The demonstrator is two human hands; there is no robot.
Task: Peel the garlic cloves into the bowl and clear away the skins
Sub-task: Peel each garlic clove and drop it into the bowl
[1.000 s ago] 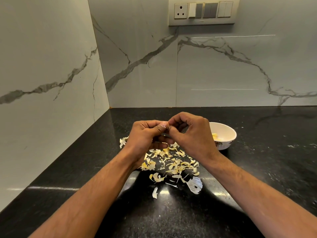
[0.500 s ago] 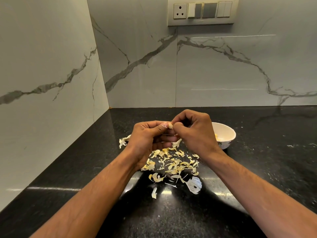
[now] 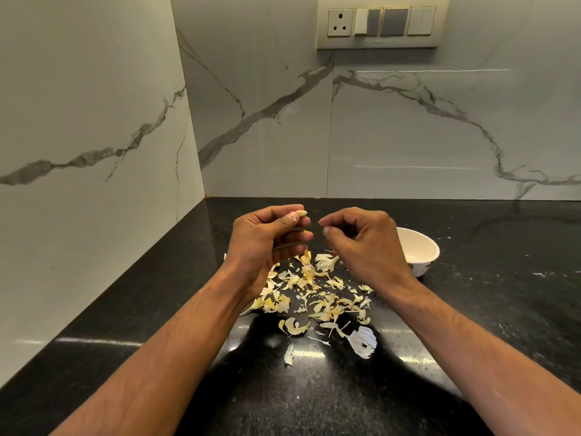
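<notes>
My left hand (image 3: 267, 240) pinches a small pale garlic clove (image 3: 302, 213) between thumb and forefinger, above the counter. My right hand (image 3: 361, 243) hovers a short gap to its right, fingers curled with thumb and forefinger tips close together; whether a scrap of skin is between them I cannot tell. A scattered pile of yellowish garlic skins (image 3: 317, 294) lies on the black counter below both hands. The white bowl (image 3: 421, 250) stands behind my right hand, partly hidden by it; its contents are hidden.
The black stone counter (image 3: 487, 309) runs into a corner of marble-patterned walls at left and back. A socket and switch panel (image 3: 377, 23) is on the back wall. One large white skin (image 3: 363, 343) lies nearest me.
My hands were joined over the clove; they have now drawn apart, the left keeping the clove, the right moving a little rightward. The view has also tilted slightly.
</notes>
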